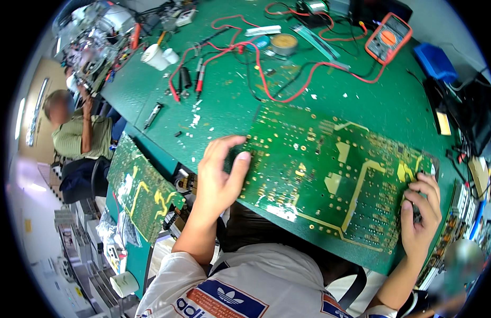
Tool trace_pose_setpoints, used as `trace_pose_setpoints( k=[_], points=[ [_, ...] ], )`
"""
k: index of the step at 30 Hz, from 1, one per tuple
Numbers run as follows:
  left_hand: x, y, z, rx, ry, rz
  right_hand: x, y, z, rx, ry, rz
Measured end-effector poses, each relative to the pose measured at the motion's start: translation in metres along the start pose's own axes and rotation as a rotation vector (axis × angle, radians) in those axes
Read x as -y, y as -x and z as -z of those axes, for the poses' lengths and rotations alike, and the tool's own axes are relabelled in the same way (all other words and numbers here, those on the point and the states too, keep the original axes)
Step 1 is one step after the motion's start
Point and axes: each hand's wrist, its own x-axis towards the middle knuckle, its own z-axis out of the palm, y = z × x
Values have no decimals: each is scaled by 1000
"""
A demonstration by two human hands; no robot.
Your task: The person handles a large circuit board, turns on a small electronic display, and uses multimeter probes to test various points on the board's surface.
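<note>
A large green circuit board (309, 175) with gold-coloured traces and many solder points lies at a slant in front of me, over the near part of the green table. My left hand (220, 172) is closed on its left edge, thumb and fingers pinching near the upper left part. At the opposite end, my right hand (423, 212) is curled around the right edge, with fingertips on the board's face. The undersides of the board and of both grips are hidden.
Beyond the board lie an orange multimeter (388, 38), its red test probe (200, 78), a round tin (283, 44) and a white cup (155, 56). A second circuit board (137, 196) leans at left, near a seated person (81, 135). Electronic clutter lines the right edge.
</note>
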Motion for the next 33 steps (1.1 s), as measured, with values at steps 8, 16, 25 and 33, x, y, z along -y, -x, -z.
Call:
trace_pose_setpoints(
  k=[8, 16, 25, 33],
  points=[
    [-28, -25, 0, 84, -259, -195, 0, 3, 1, -60, -59, -12],
    [-56, 8, 19, 249, -196, -140, -1, 2, 0, -114, -78, -18],
    [-85, 22, 88, 456, -292, -112, -1, 5, 1, -138, -89, 19],
    [-86, 5, 124, 646, -440, -37, -1, 7, 0, -206, -85, 10]
  ],
)
